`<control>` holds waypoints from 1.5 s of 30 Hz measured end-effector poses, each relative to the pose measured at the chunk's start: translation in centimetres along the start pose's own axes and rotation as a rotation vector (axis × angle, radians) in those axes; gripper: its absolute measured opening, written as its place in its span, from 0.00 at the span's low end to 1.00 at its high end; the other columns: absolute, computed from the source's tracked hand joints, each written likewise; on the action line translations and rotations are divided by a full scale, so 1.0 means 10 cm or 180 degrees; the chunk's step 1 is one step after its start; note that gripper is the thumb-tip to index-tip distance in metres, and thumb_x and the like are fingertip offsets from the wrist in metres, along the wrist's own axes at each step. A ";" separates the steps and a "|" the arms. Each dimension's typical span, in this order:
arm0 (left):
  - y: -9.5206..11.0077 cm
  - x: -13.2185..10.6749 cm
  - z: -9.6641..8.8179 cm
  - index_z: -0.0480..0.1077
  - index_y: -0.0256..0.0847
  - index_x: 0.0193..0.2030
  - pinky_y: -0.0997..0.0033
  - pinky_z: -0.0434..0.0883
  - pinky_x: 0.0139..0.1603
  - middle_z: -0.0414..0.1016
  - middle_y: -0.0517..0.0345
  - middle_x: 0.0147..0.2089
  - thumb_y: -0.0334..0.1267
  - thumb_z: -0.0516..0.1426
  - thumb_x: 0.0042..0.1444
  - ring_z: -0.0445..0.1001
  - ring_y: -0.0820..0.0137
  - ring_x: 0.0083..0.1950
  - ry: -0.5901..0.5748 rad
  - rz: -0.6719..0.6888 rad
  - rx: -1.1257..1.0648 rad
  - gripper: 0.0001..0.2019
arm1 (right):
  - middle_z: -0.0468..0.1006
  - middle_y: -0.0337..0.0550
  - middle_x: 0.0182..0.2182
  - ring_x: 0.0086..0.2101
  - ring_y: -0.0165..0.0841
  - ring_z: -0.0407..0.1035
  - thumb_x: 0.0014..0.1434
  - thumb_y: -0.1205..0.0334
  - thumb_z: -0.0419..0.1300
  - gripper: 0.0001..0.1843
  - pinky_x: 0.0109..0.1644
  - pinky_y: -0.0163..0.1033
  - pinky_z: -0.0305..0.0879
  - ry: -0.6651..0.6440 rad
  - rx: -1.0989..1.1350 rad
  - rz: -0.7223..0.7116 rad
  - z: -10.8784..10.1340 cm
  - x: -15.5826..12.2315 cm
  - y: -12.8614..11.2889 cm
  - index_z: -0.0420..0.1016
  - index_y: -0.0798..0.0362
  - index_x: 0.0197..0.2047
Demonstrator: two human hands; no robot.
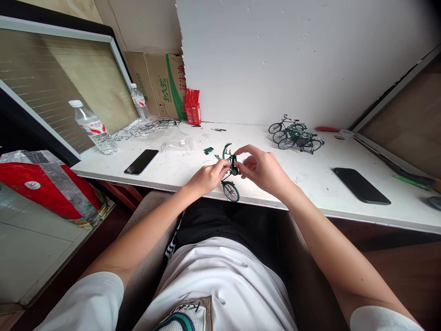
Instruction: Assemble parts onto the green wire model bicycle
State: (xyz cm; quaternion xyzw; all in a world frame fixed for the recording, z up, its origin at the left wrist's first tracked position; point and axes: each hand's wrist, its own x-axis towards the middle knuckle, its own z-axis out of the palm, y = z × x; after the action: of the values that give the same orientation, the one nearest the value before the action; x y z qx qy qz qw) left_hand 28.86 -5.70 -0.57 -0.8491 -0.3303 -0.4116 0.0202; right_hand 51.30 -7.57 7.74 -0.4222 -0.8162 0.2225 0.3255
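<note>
Two-handed grip, frame centre: left hand (pixel 207 177) and right hand (pixel 265 170), fingers clamped on dark-green, thin-framed miniature bicycle (pixel 230 191); black-and-green miniature bicycles (pixel 293 134) upper right, on white worktop (pixel 296 179).

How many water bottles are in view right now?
2: the nearer bottle at the left end of the table, and the farther bottle beyond it, by the cardboard box. None looks hidden.
</note>
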 end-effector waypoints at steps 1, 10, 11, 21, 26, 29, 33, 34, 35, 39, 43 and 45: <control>-0.01 0.00 0.00 0.68 0.41 0.54 0.73 0.73 0.33 0.83 0.56 0.36 0.40 0.51 0.77 0.83 0.68 0.32 -0.0006 -0.0014 -0.0013 0.09 | 0.85 0.39 0.29 0.27 0.34 0.80 0.70 0.56 0.62 0.15 0.36 0.36 0.72 -0.0010 0.0019 0.0005 0.00 0.00 0.01 0.73 0.49 0.57; 0.00 0.02 -0.03 0.67 0.41 0.55 0.75 0.71 0.33 0.83 0.56 0.37 0.42 0.50 0.78 0.83 0.69 0.34 0.0004 -0.0304 -0.0413 0.09 | 0.86 0.43 0.37 0.35 0.38 0.81 0.68 0.48 0.65 0.25 0.40 0.41 0.74 -0.0206 0.0215 -0.0239 -0.05 0.00 0.05 0.70 0.47 0.63; -0.01 0.02 -0.04 0.67 0.41 0.55 0.75 0.72 0.33 0.83 0.55 0.37 0.42 0.50 0.78 0.83 0.69 0.34 0.0008 -0.0327 -0.0441 0.09 | 0.86 0.44 0.37 0.36 0.38 0.82 0.68 0.47 0.66 0.25 0.40 0.41 0.74 -0.0211 0.0261 -0.0227 -0.06 0.00 0.05 0.70 0.47 0.63; -0.02 0.02 -0.04 0.68 0.42 0.55 0.74 0.74 0.36 0.85 0.55 0.39 0.41 0.51 0.77 0.86 0.67 0.37 0.0039 -0.0172 -0.0201 0.09 | 0.86 0.44 0.34 0.31 0.36 0.80 0.66 0.52 0.68 0.20 0.38 0.39 0.73 -0.0079 0.0273 -0.0103 -0.06 0.01 0.09 0.75 0.50 0.57; -0.03 0.01 -0.03 0.69 0.41 0.55 0.73 0.74 0.35 0.85 0.54 0.40 0.39 0.52 0.77 0.86 0.67 0.36 0.0145 0.0061 0.0113 0.08 | 0.86 0.44 0.34 0.32 0.36 0.81 0.67 0.55 0.67 0.16 0.38 0.39 0.73 0.0071 0.0150 -0.0129 -0.07 -0.01 0.05 0.76 0.50 0.55; -0.03 0.01 -0.02 0.69 0.41 0.55 0.74 0.75 0.36 0.86 0.53 0.41 0.38 0.53 0.77 0.87 0.66 0.38 0.0186 0.0158 0.0195 0.07 | 0.87 0.44 0.33 0.32 0.36 0.81 0.67 0.56 0.67 0.16 0.38 0.38 0.74 0.0038 0.0311 -0.0088 -0.07 -0.02 0.02 0.76 0.51 0.55; -0.01 0.01 -0.03 0.69 0.40 0.55 0.74 0.76 0.37 0.86 0.52 0.41 0.37 0.52 0.77 0.88 0.66 0.39 0.0163 0.0166 0.0218 0.08 | 0.86 0.43 0.33 0.31 0.36 0.82 0.67 0.55 0.67 0.16 0.37 0.37 0.76 -0.0221 0.0627 0.0069 -0.05 -0.03 0.02 0.73 0.50 0.55; -0.01 0.01 -0.03 0.69 0.40 0.56 0.74 0.77 0.37 0.86 0.52 0.41 0.37 0.52 0.77 0.88 0.66 0.40 0.0145 0.0148 0.0213 0.08 | 0.86 0.42 0.33 0.31 0.36 0.83 0.67 0.55 0.67 0.16 0.36 0.38 0.76 -0.0247 0.0693 0.0116 -0.04 -0.03 0.02 0.73 0.49 0.55; -0.01 0.01 -0.03 0.69 0.40 0.56 0.74 0.77 0.38 0.87 0.52 0.41 0.38 0.52 0.77 0.88 0.66 0.40 0.0125 0.0123 0.0205 0.08 | 0.86 0.43 0.34 0.31 0.37 0.83 0.67 0.55 0.67 0.16 0.36 0.38 0.77 -0.0237 0.0748 0.0157 -0.03 -0.03 0.03 0.73 0.49 0.55; -0.01 0.00 -0.03 0.69 0.42 0.56 0.73 0.77 0.38 0.87 0.54 0.43 0.39 0.52 0.77 0.88 0.65 0.41 0.0049 0.0011 0.0138 0.08 | 0.86 0.42 0.36 0.32 0.38 0.84 0.68 0.55 0.67 0.15 0.36 0.40 0.79 -0.0060 0.0797 0.0201 -0.02 -0.01 0.08 0.73 0.47 0.54; 0.00 0.01 -0.05 0.69 0.43 0.55 0.72 0.76 0.38 0.87 0.54 0.42 0.39 0.52 0.77 0.88 0.65 0.41 -0.0002 -0.0080 0.0116 0.07 | 0.85 0.43 0.36 0.32 0.38 0.84 0.68 0.55 0.67 0.14 0.36 0.40 0.80 -0.0001 0.0780 0.0151 -0.02 0.00 0.09 0.73 0.47 0.53; -0.01 0.02 -0.06 0.69 0.43 0.55 0.72 0.76 0.37 0.86 0.55 0.42 0.39 0.52 0.76 0.87 0.65 0.40 -0.0007 -0.0109 0.0154 0.07 | 0.85 0.43 0.36 0.32 0.38 0.84 0.68 0.54 0.68 0.14 0.37 0.40 0.80 0.0051 0.0788 0.0125 -0.02 0.00 0.09 0.73 0.47 0.53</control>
State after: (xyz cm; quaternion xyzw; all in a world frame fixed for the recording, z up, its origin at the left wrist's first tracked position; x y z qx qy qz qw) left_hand 28.47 -5.74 -0.02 -0.8431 -0.3546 -0.4029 0.0334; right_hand 51.93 -7.01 7.27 -0.3966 -0.7715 0.3245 0.3771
